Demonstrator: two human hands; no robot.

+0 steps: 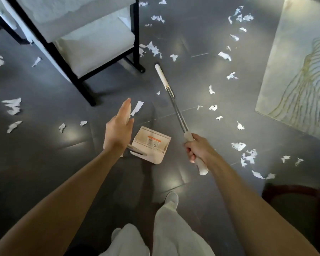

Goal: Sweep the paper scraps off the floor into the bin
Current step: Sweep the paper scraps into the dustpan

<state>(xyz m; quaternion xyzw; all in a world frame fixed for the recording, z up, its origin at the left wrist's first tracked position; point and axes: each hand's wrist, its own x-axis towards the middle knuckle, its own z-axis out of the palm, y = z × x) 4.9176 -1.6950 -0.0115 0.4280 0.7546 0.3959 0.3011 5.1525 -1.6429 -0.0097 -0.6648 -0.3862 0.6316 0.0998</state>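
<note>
Torn white paper scraps [151,48] lie scattered over the dark tiled floor [44,148], with more paper scraps [248,157] at the right. A beige dustpan [151,145] stands on the floor in front of me, and its long handle rises toward my left hand [118,130]. That hand has straight fingers and lies against the handle's pale top without curling round it. My right hand [198,149] grips the white grip of a broom [175,108]. The broom's metal pole slants away to the floor near the chair leg. No bin is in view.
A black-framed chair [92,52] with white cushions stands at the upper left, its legs close to the broom's far end. A pale patterned rug [299,74] covers the floor on the right. A dark wooden piece [294,196] sits at the lower right. My legs and feet are below.
</note>
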